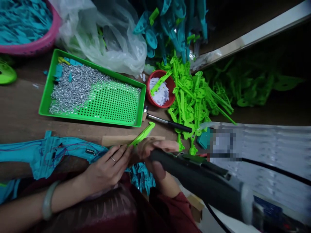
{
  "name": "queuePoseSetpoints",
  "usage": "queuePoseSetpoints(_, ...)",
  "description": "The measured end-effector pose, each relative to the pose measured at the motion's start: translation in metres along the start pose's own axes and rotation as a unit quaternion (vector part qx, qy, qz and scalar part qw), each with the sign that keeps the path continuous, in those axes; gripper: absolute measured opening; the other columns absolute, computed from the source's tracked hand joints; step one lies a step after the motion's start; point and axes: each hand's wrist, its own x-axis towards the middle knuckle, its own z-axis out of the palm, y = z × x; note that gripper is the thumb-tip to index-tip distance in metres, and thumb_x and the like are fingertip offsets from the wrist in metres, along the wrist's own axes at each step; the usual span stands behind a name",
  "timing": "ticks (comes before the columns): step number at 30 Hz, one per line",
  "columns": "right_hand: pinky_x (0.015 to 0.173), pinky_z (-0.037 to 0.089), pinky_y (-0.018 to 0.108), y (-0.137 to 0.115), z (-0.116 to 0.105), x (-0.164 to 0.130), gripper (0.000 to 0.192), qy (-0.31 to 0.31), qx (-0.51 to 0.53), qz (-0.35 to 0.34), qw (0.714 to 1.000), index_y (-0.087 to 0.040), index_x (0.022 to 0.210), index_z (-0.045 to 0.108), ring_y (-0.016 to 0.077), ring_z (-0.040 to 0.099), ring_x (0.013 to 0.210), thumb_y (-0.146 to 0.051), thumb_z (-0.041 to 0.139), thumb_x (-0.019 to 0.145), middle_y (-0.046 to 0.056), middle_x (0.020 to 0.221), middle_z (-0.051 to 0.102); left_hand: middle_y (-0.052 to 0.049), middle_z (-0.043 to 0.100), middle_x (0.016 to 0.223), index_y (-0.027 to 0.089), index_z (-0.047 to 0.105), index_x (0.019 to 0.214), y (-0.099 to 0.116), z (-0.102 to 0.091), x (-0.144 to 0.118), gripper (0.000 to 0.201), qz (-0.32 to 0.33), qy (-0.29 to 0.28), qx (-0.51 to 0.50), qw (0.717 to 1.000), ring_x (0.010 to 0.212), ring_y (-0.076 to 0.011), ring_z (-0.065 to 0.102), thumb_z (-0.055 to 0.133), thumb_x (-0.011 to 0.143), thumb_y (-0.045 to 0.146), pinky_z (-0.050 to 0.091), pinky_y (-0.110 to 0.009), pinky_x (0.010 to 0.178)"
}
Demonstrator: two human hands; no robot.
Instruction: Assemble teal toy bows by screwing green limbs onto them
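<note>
At table's near edge, six o'clock, I see my left hand pinching one green strip, fingers together on its lower end. My right hand is wrapped shut around one black power tool. One green tray sits at eleven o'clock, one red bowl at twelve; bare wood between.
</note>
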Motion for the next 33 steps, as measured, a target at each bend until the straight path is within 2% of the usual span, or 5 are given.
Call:
queuePoseSetpoints(5, 0.033, 0.042, 0.023, -0.003, -0.003, 0.042, 0.043, -0.142, 0.097, -0.055, 0.984, -0.025, 0.119, 0.053, 0.0103, 0.047, 0.033, -0.056, 0.055, 0.089, -0.011, 0.048, 0.047, -0.014, 0.060, 0.136, 0.007, 0.063, 0.124, 0.001, 0.000, 0.003, 0.035, -0.013, 0.005, 0.005, 1.000, 0.119, -0.0281, 0.058, 0.050, 0.094, 0.019, 0.040, -0.043, 0.107)
queuePoseSetpoints(10, 0.038, 0.039, 0.022, 0.022, 0.018, 0.112, 0.025, 0.102, 0.037, -0.116, 0.987, -0.030, 0.107, 0.050, 0.0086, 0.041, 0.038, -0.045, 0.057, 0.088, -0.010, 0.055, 0.039, -0.014, 0.061, 0.134, 0.005, 0.060, 0.128, 0.001, 0.003, 0.010, 0.038, -0.009, 0.014, 0.044, 0.999, 0.118, -0.0278, 0.060, 0.055, 0.093, 0.021, 0.045, -0.041, 0.103)
queuePoseSetpoints(14, 0.043, 0.039, 0.024, 0.056, 0.034, 0.142, 0.023, 0.149, -0.066, -0.062, 0.985, -0.028, 0.106, 0.040, 0.0101, 0.042, 0.040, -0.045, 0.041, 0.090, -0.009, 0.057, 0.035, -0.013, 0.063, 0.132, 0.007, 0.063, 0.123, 0.001, 0.002, 0.013, 0.035, -0.012, 0.019, 0.031, 0.999, 0.117, -0.0266, 0.061, 0.050, 0.094, 0.020, 0.044, -0.040, 0.104)
queuePoseSetpoints(26, 0.047, 0.039, 0.025, 0.072, 0.034, 0.147, 0.019, 0.136, -0.103, -0.039, 0.985, -0.028, 0.102, 0.034, 0.0104, 0.041, 0.041, -0.042, 0.035, 0.089, -0.009, 0.060, 0.031, -0.015, 0.058, 0.138, 0.005, 0.059, 0.129, -0.004, -0.008, 0.006, 0.043, -0.030, -0.008, -0.005, 0.999, 0.126, -0.0281, 0.054, 0.036, 0.093, 0.011, 0.036, -0.043, 0.111)
queuePoseSetpoints(33, 0.044, 0.041, 0.027, -0.010, 0.023, 0.093, 0.020, 0.139, -0.017, -0.023, 0.990, -0.029, 0.105, 0.051, 0.0119, 0.039, 0.042, -0.037, 0.040, 0.090, -0.006, 0.057, 0.036, -0.015, 0.064, 0.131, 0.006, 0.064, 0.121, -0.008, -0.011, -0.024, 0.034, -0.077, 0.048, -0.038, 0.995, 0.128, -0.0272, 0.054, 0.044, 0.095, 0.013, 0.030, -0.044, 0.118)
